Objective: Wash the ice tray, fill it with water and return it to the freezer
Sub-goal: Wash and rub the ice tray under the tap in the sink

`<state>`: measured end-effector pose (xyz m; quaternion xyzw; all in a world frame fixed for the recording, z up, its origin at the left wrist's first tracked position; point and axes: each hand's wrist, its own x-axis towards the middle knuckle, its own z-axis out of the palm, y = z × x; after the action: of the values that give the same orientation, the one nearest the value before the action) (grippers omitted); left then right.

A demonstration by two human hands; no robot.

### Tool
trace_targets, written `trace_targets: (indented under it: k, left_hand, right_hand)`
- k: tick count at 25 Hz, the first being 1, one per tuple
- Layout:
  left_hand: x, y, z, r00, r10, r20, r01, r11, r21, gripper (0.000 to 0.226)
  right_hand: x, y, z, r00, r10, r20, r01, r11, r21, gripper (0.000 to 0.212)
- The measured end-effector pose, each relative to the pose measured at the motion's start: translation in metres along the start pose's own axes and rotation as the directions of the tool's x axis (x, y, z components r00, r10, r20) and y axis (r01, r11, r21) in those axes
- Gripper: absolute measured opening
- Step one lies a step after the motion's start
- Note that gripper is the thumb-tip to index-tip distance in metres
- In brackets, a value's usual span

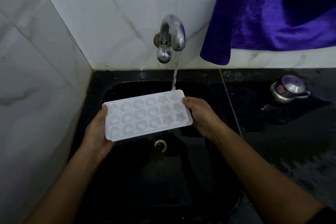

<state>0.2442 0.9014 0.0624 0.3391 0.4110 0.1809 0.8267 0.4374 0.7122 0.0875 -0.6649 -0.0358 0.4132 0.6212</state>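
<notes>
- your left hand (97,132) grips the left short end of the ice tray (147,114): the thumb lies on the top rim at the far left corner, and the palm and fingers wrap under the edge.
- your right hand (201,114) grips the right short end of the same tray: the thumb rests on the rim near the far right corner, and the fingers curl beneath, out of sight.
- the tray is white and held cavities up, in the air above the black sink (127,178), roughly over the drain (160,144). it touches neither.
- the tray has three rows of six cavities. the four left columns are rounded and the two right columns are star-shaped.
- the tap (171,32) projects from the tiled wall (109,14) behind the sink, with its round knob just left of the spout.
- a water stream (175,71) falls from the spout and lands in the far right corner cavity of the tray, just beside your right thumb.
- whether the other cavities hold water cannot be told.
- the dark counter (272,132) lies right of the sink. a metal pot (289,89) with a domed lid stands on it near the wall, well apart from the tray.
- a purple cloth (272,14) hangs against the wall above the counter, to the right of the tap.
</notes>
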Motion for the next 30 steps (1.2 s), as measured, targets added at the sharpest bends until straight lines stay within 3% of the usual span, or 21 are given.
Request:
trace_targets:
  k: [21,30]
  left_hand:
    - [0.011,-0.021,0.081,0.994,-0.015,0.105,0.006,0.996,0.084,0.047]
    - [0.028,-0.044,0.113,0.984,-0.069,0.163,0.058,0.996,0.07,0.056]
  right_hand:
    - [-0.01,-0.013,-0.073,0.983,-0.06,-0.175,0.068,0.997,0.037,0.029]
    - [-0.013,-0.016,-0.114,0.967,-0.068,-0.246,0.093,0.991,0.093,0.029]
